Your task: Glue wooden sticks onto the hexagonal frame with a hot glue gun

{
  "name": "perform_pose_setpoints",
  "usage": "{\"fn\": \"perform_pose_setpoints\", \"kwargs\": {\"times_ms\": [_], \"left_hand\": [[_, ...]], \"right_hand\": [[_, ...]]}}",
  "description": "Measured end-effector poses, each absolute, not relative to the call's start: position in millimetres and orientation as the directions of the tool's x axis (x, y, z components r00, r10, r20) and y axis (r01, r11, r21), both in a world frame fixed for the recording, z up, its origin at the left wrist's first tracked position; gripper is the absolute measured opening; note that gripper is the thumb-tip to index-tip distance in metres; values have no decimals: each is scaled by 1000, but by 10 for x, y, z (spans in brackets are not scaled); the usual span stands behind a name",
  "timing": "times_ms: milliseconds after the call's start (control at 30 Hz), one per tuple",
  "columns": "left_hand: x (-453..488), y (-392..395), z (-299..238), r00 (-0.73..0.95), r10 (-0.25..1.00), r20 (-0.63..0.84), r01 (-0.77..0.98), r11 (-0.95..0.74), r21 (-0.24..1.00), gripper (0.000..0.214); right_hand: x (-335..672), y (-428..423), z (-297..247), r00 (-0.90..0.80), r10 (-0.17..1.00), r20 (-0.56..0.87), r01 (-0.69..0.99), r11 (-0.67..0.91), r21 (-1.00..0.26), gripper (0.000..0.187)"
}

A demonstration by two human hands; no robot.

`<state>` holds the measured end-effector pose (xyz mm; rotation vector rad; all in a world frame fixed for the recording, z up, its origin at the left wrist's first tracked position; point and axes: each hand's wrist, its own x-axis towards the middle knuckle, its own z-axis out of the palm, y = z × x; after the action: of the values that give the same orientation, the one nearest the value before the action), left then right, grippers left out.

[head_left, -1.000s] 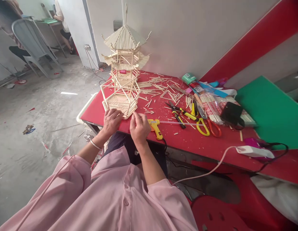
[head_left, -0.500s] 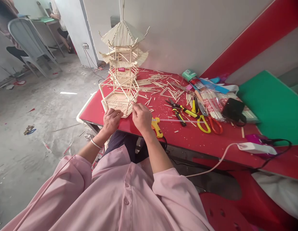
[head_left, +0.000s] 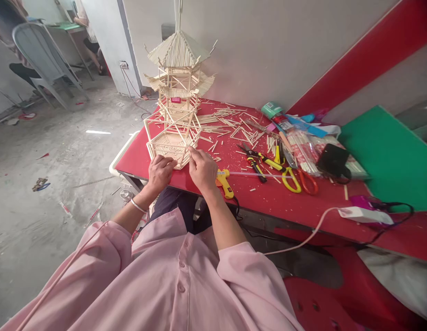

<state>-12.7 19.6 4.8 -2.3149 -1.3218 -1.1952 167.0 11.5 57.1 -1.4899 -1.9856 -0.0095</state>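
Observation:
A tall pagoda model made of thin wooden sticks stands on the red table near its left end. My left hand rests with curled fingers against the front edge of the model's hexagonal base. My right hand is closed in a pinch at the base's right front corner, its fingertips on a thin stick there. A yellow glue gun lies just right of my right hand.
Loose sticks litter the table behind the model. Yellow-handled pliers, scissors, stick packets and a black pouch lie to the right, beside a green board. A power strip is at front right. A grey chair and another person sit far left.
My right hand moved forward from the table edge to the base's right corner. My left hand stayed at the base's front edge. The view shifted slightly.

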Motion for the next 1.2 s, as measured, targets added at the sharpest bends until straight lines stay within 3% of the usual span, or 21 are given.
{"fn": "perform_pose_setpoints", "kwargs": {"times_ms": [233,533,1200], "left_hand": [[-125,198,51,294,537,791,817,-571,84,25],[-127,209,34,281,605,745,828,-546,130,29],[-137,225,-6,271,577,770,787,-593,168,27]], "right_hand": [[1672,110,571,-140,867,479,854,351,-385,44],[1668,89,592,-135,876,462,852,341,-398,44],[1662,95,529,-125,864,487,850,347,-396,43]]}}
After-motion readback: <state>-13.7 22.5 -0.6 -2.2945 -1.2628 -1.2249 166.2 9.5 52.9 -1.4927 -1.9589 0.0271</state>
